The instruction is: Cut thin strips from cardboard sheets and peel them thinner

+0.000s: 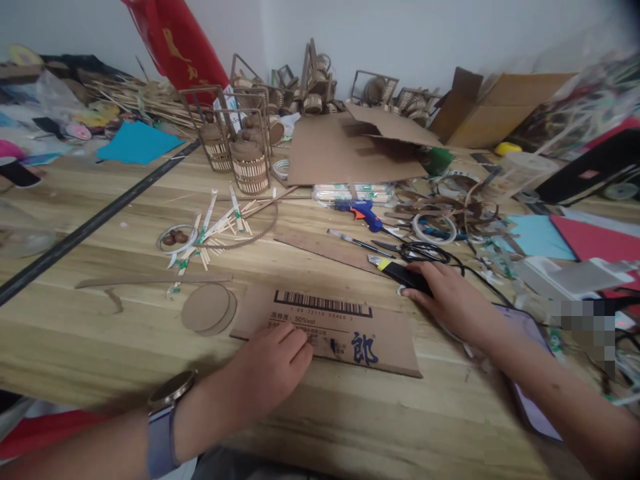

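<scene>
My left hand (267, 363), with a watch on its wrist, presses on the near edge of a printed cardboard piece (390, 333). Its fingers are curled and close together; the thumb is hidden. The cardboard lies flat and shows a barcode and dark lettering. In my right hand (450, 297) is a black and yellow utility knife (400, 273), its blade end pointing left, beyond the cardboard's far right corner. Two cardboard discs (207, 308) overlap just left of the cardboard piece. Behind it lies a long cardboard strip (325, 251).
A blue glue gun (367, 215), a pen (357, 241) and scissors (425, 251) lie behind the knife. Sticks (235, 220) are scattered to the left. Small lidded buckets in frames (250, 167) stand at the back. A phone (530, 373) lies under my right forearm.
</scene>
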A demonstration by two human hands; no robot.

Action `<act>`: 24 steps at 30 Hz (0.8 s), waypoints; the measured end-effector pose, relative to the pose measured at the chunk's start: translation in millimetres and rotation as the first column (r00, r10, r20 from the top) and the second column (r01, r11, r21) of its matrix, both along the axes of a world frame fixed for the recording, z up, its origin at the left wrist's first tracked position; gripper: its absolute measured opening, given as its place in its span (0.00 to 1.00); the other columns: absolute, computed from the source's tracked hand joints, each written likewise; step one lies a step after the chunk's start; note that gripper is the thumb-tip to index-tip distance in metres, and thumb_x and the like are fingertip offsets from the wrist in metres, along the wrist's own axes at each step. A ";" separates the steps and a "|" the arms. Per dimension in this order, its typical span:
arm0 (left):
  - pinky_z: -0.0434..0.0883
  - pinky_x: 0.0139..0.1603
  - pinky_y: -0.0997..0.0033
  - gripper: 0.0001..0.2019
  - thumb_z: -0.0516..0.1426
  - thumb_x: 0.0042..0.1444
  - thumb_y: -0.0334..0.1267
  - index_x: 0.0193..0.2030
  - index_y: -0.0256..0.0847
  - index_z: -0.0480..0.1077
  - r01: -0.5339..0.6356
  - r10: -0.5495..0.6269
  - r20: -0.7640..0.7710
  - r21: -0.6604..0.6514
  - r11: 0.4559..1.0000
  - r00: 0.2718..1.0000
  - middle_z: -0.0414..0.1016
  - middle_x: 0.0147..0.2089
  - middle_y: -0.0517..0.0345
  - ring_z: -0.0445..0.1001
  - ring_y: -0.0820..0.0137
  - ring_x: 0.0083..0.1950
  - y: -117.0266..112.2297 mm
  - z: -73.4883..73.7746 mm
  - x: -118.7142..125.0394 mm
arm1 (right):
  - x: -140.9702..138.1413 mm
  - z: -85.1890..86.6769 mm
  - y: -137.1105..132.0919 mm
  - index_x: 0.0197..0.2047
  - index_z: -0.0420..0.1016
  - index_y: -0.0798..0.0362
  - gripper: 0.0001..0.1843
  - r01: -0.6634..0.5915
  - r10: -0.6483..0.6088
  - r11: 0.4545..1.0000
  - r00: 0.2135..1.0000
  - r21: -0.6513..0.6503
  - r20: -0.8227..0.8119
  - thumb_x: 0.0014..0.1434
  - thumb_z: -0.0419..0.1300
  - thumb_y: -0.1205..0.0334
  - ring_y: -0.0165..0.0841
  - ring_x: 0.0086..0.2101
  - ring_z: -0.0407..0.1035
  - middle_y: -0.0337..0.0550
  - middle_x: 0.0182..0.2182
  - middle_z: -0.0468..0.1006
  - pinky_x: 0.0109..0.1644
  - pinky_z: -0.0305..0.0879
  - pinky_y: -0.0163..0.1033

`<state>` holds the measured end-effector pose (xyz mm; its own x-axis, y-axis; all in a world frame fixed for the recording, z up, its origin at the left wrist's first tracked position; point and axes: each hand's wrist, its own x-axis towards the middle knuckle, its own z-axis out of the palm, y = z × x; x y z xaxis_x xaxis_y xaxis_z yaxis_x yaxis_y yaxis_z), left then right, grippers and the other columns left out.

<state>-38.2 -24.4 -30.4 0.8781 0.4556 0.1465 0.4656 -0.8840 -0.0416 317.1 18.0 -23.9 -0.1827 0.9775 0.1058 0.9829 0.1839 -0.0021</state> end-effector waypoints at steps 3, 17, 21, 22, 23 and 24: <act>0.75 0.34 0.63 0.09 0.57 0.55 0.21 0.41 0.33 0.73 -0.006 0.007 -0.019 0.052 0.999 1.000 0.78 0.39 0.49 0.75 0.60 0.37 -5.8 0.5 0.0 | -0.1 4.6 1.1 0.55 0.73 0.60 0.21 -0.034 0.034 0.999 0.999 -0.014 0.030 0.67 0.51 0.57 0.54 0.47 0.76 0.63 0.47 0.80 0.50 0.71 0.55; 0.76 0.33 0.65 0.12 0.53 0.55 0.20 0.42 0.34 0.72 -0.072 0.068 0.049 0.084 0.994 0.996 0.80 0.42 0.44 0.77 0.60 0.39 -11.6 -4.6 2.3 | -80.5 52.5 -42.4 0.44 0.78 0.47 0.06 -0.386 0.358 0.854 0.922 -0.349 -0.146 0.65 0.60 0.64 0.37 0.30 0.81 0.40 0.36 0.87 0.30 0.72 0.38; 0.77 0.36 0.63 0.12 0.51 0.60 0.20 0.43 0.34 0.72 -0.082 0.078 0.045 0.095 0.992 0.996 0.80 0.42 0.45 0.77 0.60 0.39 -12.3 -7.1 1.2 | -91.8 53.2 -37.1 0.48 0.78 0.46 0.08 -0.350 0.345 0.820 0.934 -0.453 -0.096 0.65 0.62 0.61 0.41 0.36 0.83 0.43 0.39 0.87 0.34 0.74 0.40; 0.77 0.37 0.63 0.12 0.50 0.61 0.21 0.43 0.34 0.72 -0.085 0.080 0.056 0.099 0.991 0.995 0.80 0.42 0.45 0.77 0.60 0.39 -12.3 -8.0 0.9 | -93.7 52.4 -36.0 0.48 0.78 0.46 0.09 -0.340 0.342 0.815 0.936 -0.469 -0.085 0.65 0.61 0.60 0.42 0.36 0.83 0.44 0.38 0.87 0.34 0.74 0.41; 0.77 0.36 0.63 0.12 0.49 0.62 0.21 0.43 0.34 0.72 -0.087 0.079 0.075 0.105 0.991 0.994 0.80 0.42 0.45 0.77 0.60 0.39 -12.3 -8.7 0.7 | -95.2 51.3 -35.1 0.48 0.78 0.46 0.08 -0.344 0.346 0.813 0.934 -0.470 -0.085 0.65 0.61 0.59 0.42 0.35 0.83 0.44 0.37 0.87 0.34 0.74 0.41; 0.77 0.36 0.62 0.12 0.49 0.63 0.21 0.43 0.33 0.72 -0.089 0.079 0.092 0.111 0.990 0.993 0.80 0.41 0.44 0.77 0.60 0.39 -12.2 -9.3 0.5 | -96.1 50.0 -34.4 0.48 0.78 0.46 0.09 -0.357 0.354 0.814 0.930 -0.458 -0.096 0.65 0.60 0.58 0.42 0.35 0.82 0.44 0.37 0.87 0.33 0.73 0.40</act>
